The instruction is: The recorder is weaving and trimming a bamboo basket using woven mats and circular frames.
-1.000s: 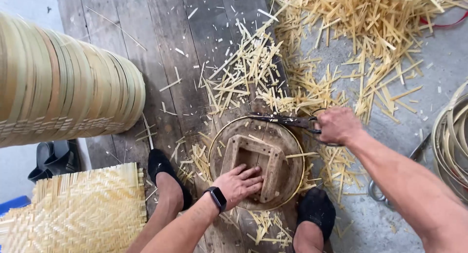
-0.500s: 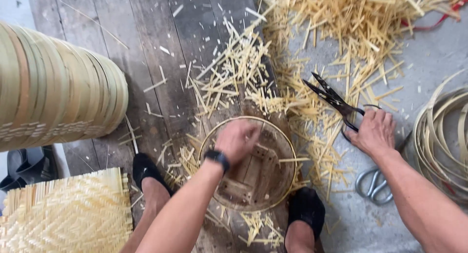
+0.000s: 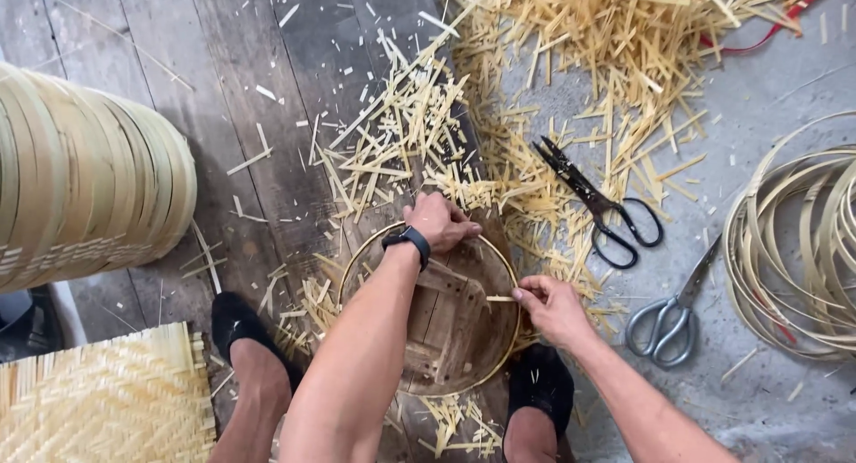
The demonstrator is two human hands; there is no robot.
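A round wooden form (image 3: pixel 455 329) stands between my feet, with a thin bamboo hoop (image 3: pixel 361 254) lying around its rim. My left hand (image 3: pixel 439 221), a black watch on its wrist, grips the hoop at the far edge of the form. My right hand (image 3: pixel 551 308) pinches the hoop and a short bamboo sliver at the form's right edge. Black scissors (image 3: pixel 596 203) lie shut on the floor beyond my right hand, apart from both hands.
Steel scissors (image 3: pixel 670 308) lie right of my right hand. Coiled bamboo hoops (image 3: pixel 794 249) sit at far right. Stacked bamboo rings (image 3: pixel 85 178) fill the left, a woven mat (image 3: pixel 98 401) the lower left. Bamboo offcuts (image 3: pixel 571 62) litter the planks and floor.
My right hand has put the black scissors down on the floor and come back to the form's right edge. My left hand moved from the form's middle to the hoop's far rim.
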